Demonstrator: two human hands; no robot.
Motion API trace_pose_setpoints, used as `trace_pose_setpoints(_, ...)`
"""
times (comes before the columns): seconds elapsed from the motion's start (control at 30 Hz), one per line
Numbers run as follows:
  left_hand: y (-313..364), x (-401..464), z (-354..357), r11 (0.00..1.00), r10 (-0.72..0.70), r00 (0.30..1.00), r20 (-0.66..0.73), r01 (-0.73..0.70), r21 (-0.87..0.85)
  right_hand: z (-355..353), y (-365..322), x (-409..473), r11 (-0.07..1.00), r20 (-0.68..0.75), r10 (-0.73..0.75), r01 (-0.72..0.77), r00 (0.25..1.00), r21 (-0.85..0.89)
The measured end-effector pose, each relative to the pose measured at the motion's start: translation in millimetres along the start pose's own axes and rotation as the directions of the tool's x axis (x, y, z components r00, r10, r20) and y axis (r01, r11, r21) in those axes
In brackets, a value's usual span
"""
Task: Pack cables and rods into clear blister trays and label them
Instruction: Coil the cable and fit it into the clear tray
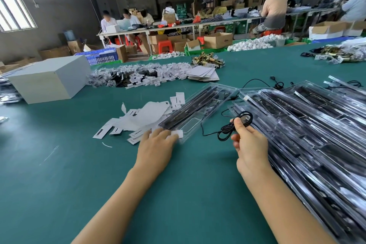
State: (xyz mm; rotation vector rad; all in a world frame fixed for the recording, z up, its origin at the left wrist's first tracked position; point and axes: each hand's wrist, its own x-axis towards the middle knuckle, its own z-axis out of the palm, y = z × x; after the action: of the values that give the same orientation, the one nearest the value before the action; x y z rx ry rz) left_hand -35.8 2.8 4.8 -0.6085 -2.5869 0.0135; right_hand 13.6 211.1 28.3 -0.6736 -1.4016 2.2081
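The left hand (158, 142) is lying flat, fingers nearly straight, pressing a white label (177, 134) onto the near end of the open blister tray (200, 111). Right of that tray, the right hand (250, 142) is pinching a coiled black cable (229, 127).

Two hands: left hand (156, 144), right hand (250, 145); one coiled cable (227, 129); one grey box (47, 79) (labels uncountable).

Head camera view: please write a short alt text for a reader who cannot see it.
At a green table, a person's right hand pinches a coiled black cable beside an open clear blister tray holding black rods, while the left hand rests on the tray's near end. Paper labels lie left; filled trays are stacked right.
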Motion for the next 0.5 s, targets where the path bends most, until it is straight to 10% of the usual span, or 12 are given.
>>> trace_pose_setpoints(0.23,-40.9,-27.6,-24.9,0.971,-0.24,0.968,0.071,0.239,0.02,3.3,0.3,-2.5,0.986,0.072,0.134,-0.14,0.988,0.091)
trace_pose_setpoints(0.37,-6.9,-18.8,-36.1,0.863,-0.451,0.892,0.019,0.441,-0.246,5.5,2.9,-4.2,0.98,0.124,0.186,-0.193,0.975,0.049)
trace_pose_setpoints(0.43,20.3,-5.6,-42.5,0.689,-0.537,0.824,0.18,0.551,-0.471,6.4,2.2,-4.1,0.98,0.147,0.19,-0.197,0.971,0.037)
trace_pose_setpoints(0.5,42.0,9.1,-41.9,0.221,-0.512,0.696,0.504,0.673,-0.705,7.3,2.4,-4.7,0.982,0.169,0.18,-0.188,0.969,0.031)
